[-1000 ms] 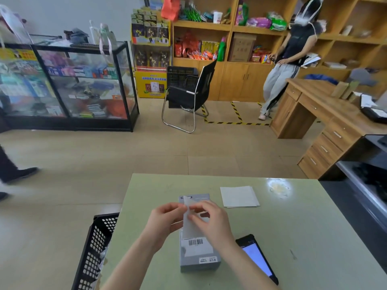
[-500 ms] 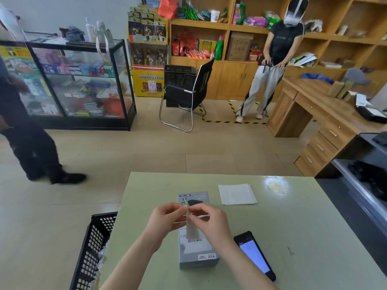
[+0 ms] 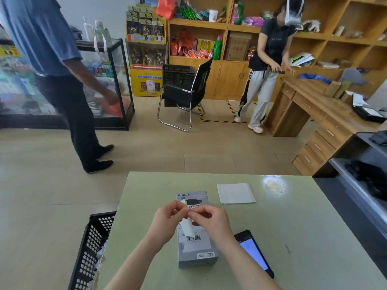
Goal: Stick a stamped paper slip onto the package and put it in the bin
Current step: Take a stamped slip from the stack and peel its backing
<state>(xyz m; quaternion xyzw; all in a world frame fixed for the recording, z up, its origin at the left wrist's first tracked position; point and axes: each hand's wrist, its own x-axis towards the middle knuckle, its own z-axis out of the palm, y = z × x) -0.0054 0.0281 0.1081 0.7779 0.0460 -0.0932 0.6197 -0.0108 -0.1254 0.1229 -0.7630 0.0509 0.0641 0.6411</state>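
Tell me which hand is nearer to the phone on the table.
Right. The right hand is just up and left of the phone, its forearm passing beside it; the left hand is farther off, beyond the grey package.

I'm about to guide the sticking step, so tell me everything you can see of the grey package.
The grey package is a cardboard-looking oblong box lying flat on the green table, long axis pointing away from the person. A barcode label sits on top, a small label at its near edge, print at the far end. Both hands hover over it, hiding its middle.
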